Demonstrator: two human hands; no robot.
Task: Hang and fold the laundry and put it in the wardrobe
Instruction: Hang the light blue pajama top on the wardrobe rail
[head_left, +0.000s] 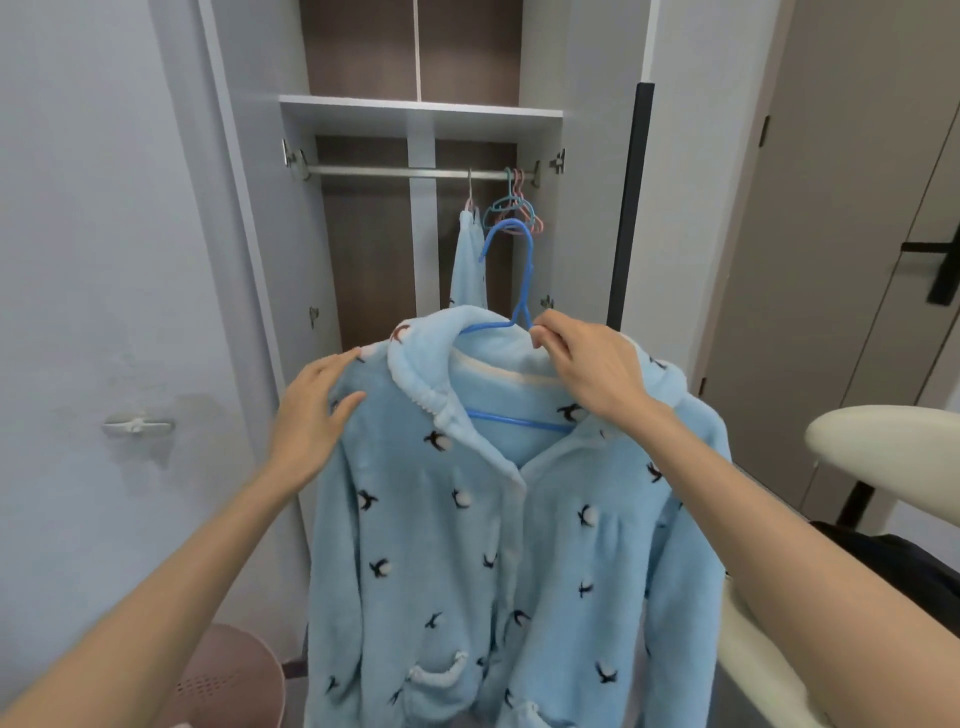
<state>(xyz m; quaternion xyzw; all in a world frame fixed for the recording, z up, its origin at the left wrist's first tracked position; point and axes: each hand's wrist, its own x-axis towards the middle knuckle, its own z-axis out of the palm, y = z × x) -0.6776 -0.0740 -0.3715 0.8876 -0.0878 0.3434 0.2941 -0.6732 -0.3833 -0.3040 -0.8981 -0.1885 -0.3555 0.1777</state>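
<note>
Pajama top (457, 545) may slip off the hanger (525, 270) below the rail (395, 172): right fingers (553, 340) pinch its neck, left fingers (337, 366) lie flat.

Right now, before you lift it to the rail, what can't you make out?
All in the head view:
- Blue hanger: its shoulder ends are hidden inside the pyjama top.
- Top's hem: cut off by the bottom edge.
- Wardrobe: its lower half is hidden behind the top.
- Spare hangers on the rail: overlapped, too small to count.
- Pink basket: inside out of sight, cut by the bottom edge.
</note>
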